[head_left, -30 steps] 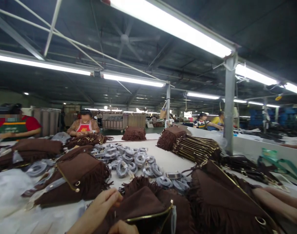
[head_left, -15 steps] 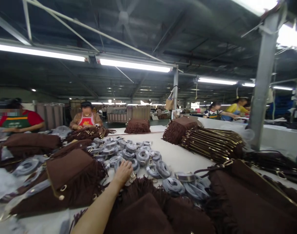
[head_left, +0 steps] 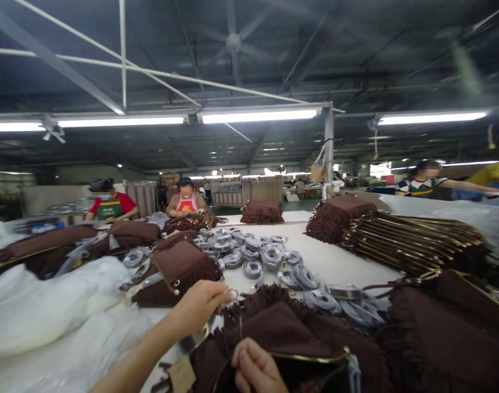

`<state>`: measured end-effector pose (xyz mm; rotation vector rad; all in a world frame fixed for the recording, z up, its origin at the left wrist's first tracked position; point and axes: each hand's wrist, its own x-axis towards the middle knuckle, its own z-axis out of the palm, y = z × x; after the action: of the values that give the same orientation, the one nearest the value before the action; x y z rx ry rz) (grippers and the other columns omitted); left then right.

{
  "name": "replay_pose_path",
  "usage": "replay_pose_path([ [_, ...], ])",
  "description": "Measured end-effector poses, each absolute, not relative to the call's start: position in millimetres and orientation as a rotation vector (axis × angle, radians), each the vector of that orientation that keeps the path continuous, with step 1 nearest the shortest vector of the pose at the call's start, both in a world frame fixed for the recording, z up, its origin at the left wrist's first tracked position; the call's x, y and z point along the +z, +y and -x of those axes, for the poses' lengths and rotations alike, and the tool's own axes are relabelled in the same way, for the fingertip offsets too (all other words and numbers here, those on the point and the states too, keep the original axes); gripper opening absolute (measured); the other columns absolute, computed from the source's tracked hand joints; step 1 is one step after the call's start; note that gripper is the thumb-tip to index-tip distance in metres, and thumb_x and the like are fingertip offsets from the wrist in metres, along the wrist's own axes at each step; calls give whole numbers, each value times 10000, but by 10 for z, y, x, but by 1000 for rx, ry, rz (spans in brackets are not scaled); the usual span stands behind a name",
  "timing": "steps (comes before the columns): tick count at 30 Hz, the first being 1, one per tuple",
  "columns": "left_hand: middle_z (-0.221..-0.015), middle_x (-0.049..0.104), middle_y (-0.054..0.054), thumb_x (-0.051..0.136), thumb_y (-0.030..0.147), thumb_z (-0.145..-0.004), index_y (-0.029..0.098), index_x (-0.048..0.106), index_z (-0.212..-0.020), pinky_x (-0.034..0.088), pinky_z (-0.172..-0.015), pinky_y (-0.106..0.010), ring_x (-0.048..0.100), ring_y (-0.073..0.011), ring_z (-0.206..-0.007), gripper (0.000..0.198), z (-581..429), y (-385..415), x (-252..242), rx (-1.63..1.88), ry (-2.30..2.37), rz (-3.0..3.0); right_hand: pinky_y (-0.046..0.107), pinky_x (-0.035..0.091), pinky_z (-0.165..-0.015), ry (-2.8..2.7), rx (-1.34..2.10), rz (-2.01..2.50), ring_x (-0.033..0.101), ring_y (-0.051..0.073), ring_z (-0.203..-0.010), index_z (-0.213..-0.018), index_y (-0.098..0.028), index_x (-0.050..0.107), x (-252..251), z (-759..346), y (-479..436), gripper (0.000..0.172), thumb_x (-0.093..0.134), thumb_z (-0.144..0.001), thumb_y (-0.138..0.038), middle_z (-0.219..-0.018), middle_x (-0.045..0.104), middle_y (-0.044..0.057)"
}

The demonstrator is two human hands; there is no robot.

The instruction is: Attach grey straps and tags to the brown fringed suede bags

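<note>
A brown fringed bag (head_left: 286, 327) lies in front of me, its gold zip opening towards me. My right hand (head_left: 257, 367) is closed at the edge of that opening, pinching the bag's rim; a thin pale line stands just above the fingers. Over the bag's left side, my left hand (head_left: 206, 307) is closed on a strap in grey wrapping (head_left: 194, 339), which hangs below the palm. A gold ring (head_left: 233, 293) shows at its fingertips. Beyond lies a heap of coiled, grey-wrapped straps (head_left: 251, 251).
Another brown bag (head_left: 182, 265) lies to the left, beside white plastic sheeting (head_left: 57, 300). A large brown bag (head_left: 450, 327) sits at the right, with stacked gold-edged bags (head_left: 413, 240) behind it. Co-workers (head_left: 186, 202) sit across the table (head_left: 331, 262).
My left hand has drawn back from the strap heap towards me, now with a wrapped strap. My right hand has come into view at the bag's opening. The view has turned left.
</note>
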<state>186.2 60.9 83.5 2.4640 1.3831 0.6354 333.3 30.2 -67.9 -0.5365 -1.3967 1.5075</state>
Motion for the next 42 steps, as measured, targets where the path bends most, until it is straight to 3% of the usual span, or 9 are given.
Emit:
replay_pose_path([
  [6,-631,605,-9,396,304,-932,185,579,-620,288,-577,-258,523,-153,-620,381,-1768,-149,463,370,1694,-2464,174,89,-328,-1250,1534,582,127,45,-339,-983,-201,482,-503,-3369,37,523,613,-764,-658,-434,314,-154],
  [11,-747,666,-36,364,306,-958,189,625,-711,347,-654,-267,581,-177,-730,378,-1792,-181,85,449,1678,-2451,187,179,-405,-1457,1269,680,269,57,-425,-829,-183,507,-521,-3358,-21,403,595,-828,-576,-491,358,-113],
  [20,-873,653,-48,419,235,-914,196,650,-715,396,-825,-326,554,-214,-926,307,-1482,-341,-35,392,1554,-2479,208,146,-393,-1450,1309,732,214,56,-398,-735,-201,472,-547,-3301,-19,368,575,-848,-536,-473,327,-117],
  [23,-1105,646,-70,412,128,-834,205,669,-980,375,-944,-360,527,-235,-1088,304,-1489,-396,30,447,1578,-2409,213,151,-403,-1479,1310,718,219,58,-409,-721,-202,472,-498,-3279,-48,379,577,-846,-545,-477,327,-113],
  [25,-1261,590,-94,423,129,-815,195,533,-1272,358,-991,-369,501,-242,-1165,475,-1622,-387,82,589,1630,-2339,213,162,-410,-1475,1308,722,229,60,-424,-716,-202,470,-480,-3285,-55,392,583,-837,-558,-495,341,-105],
  [27,-1252,603,-104,418,190,-862,183,438,-1362,384,-959,-356,530,-242,-1140,500,-1797,-341,102,677,1650,-2280,211,171,-411,-1462,1298,732,233,60,-433,-712,-201,470,-485,-3309,-46,400,593,-828,-564,-513,358,-99],
  [30,-1034,682,-75,356,243,-933,190,616,-1078,422,-832,-325,599,-228,-965,302,-1954,-246,36,571,1608,-2306,208,167,-402,-1427,1292,760,229,58,-422,-713,-200,472,-512,-3359,-21,401,595,-822,-566,-502,349,-104],
  [33,-895,674,-50,339,254,-959,194,616,-835,403,-765,-320,586,-211,-849,309,-1880,-199,-77,419,1611,-2399,203,152,-391,-1420,1324,768,222,55,-402,-725,-198,481,-525,-3383,-10,391,595,-819,-560,-475,331,-114],
  [42,-852,621,-33,367,238,-945,195,560,-756,366,-846,-358,518,-203,-872,273,-1555,-290,-131,435,1556,-2484,201,156,-382,-1429,1359,800,202,59,-392,-747,-194,506,-503,-3359,28,362,565,-836,-540,-466,310,-117],
])
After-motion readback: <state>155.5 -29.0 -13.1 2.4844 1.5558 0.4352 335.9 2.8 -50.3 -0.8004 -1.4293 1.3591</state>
